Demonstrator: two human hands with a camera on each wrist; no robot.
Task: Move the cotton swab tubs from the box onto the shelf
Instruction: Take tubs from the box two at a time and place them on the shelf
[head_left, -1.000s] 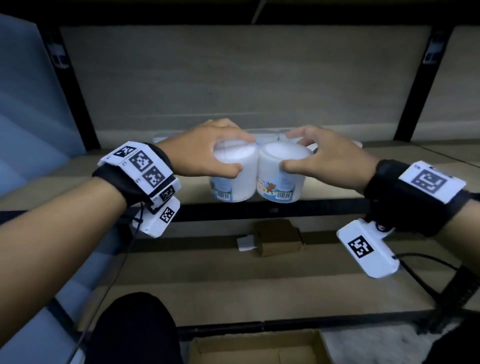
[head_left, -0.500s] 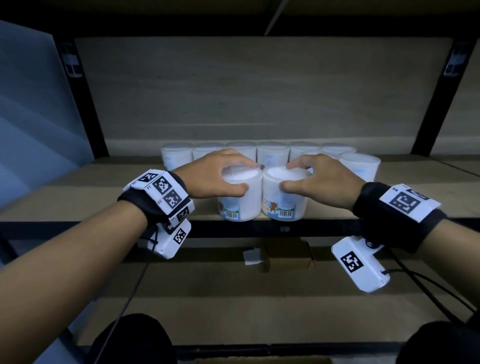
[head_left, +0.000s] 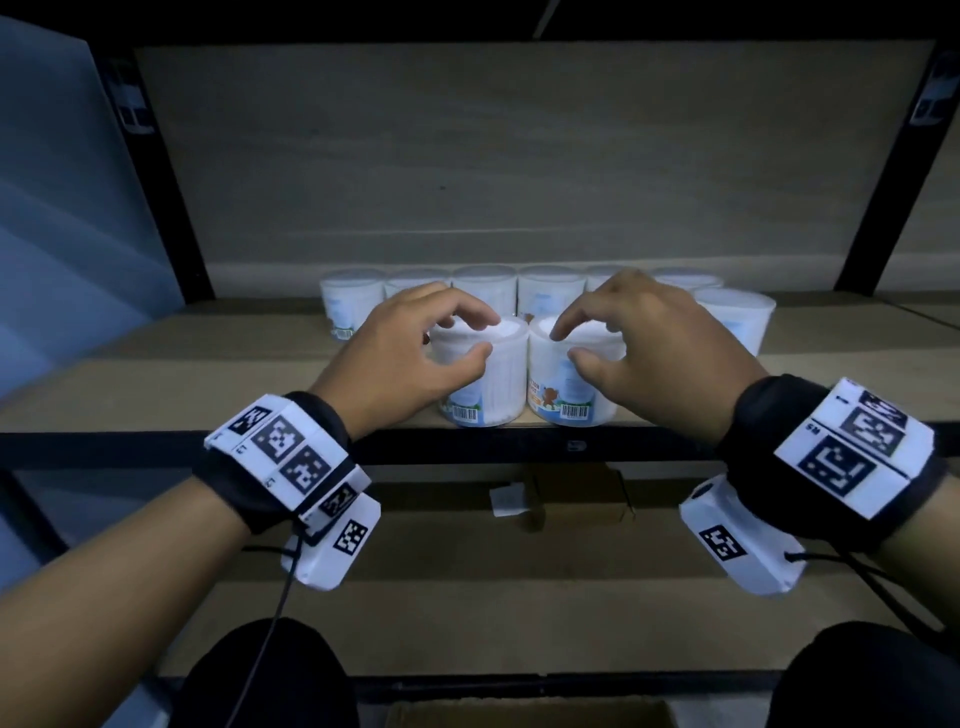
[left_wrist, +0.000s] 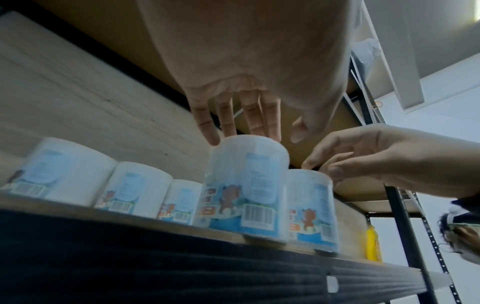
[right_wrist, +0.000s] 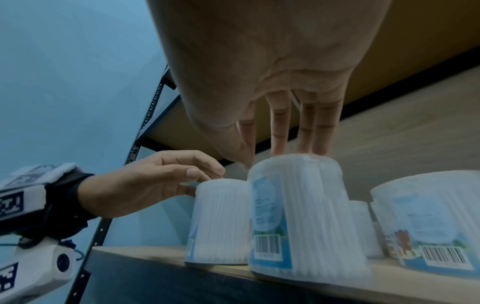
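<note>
Two clear cylindrical plastic cotton swab tubs, left tub (head_left: 480, 382) and right tub (head_left: 571, 384), stand touching at the front edge of the wooden shelf (head_left: 208, 374). Left hand (head_left: 410, 353) and right hand (head_left: 654, 343) hover above the lids, each grip loosely spread, holding nothing.

Left hand (head_left: 410, 353) and right hand (head_left: 654, 348), fingers spread loose, over two front tubs (head_left: 480, 379) on shelf (head_left: 208, 374).
</note>
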